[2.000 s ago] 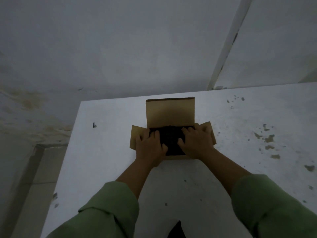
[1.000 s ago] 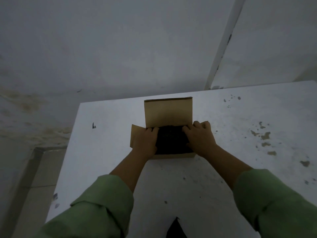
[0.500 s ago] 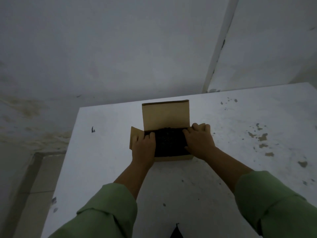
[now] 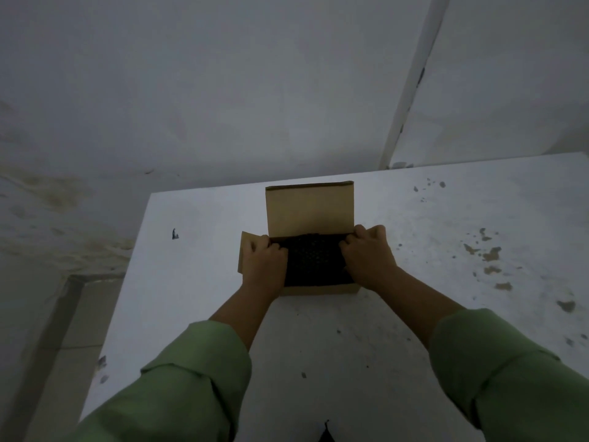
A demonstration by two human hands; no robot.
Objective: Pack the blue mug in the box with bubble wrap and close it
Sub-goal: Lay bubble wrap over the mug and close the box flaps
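1. head view: a brown cardboard box (image 4: pixel 318 290) sits on the white tabletop (image 4: pixel 350 346), near its far edge, close to the grey wall (image 4: pixel 223 90).
2. head view: the rear lid flap (image 4: pixel 309 209) of the box stands upright; a side flap (image 4: pixel 246 250) is folded outward on the left.
3. head view: the box opening is filled with dark bubble wrap (image 4: pixel 314 261), its dotted texture visible between the two hands.
4. head view: the blue mug is not visible; whether it lies under the wrap cannot be told.
5. head view: the left hand (image 4: pixel 264 266) rests on the left side of the box opening, knuckles up, fingers (image 4: pixel 274 247) bent down onto the wrap at the box's left edge. whether they pinch the wrap or only press it cannot be told.
6. head view: the right hand (image 4: pixel 369 260) rests on the right side of the opening, fingers (image 4: pixel 360 232) curled downward at the far right corner, against the wrap and the box wall. what they grasp, if anything, cannot be told.
7. head view: both forearms are bare, with green sleeves (image 4: pixel 191 378) pushed up toward the elbows.
8. head view: the tabletop shows brownish chipped patches (image 4: pixel 490 253) to the right of the box and a small dark mark (image 4: pixel 174 233) to the left, well apart from it.
9. head view: lighting is dim; fine detail is limited.
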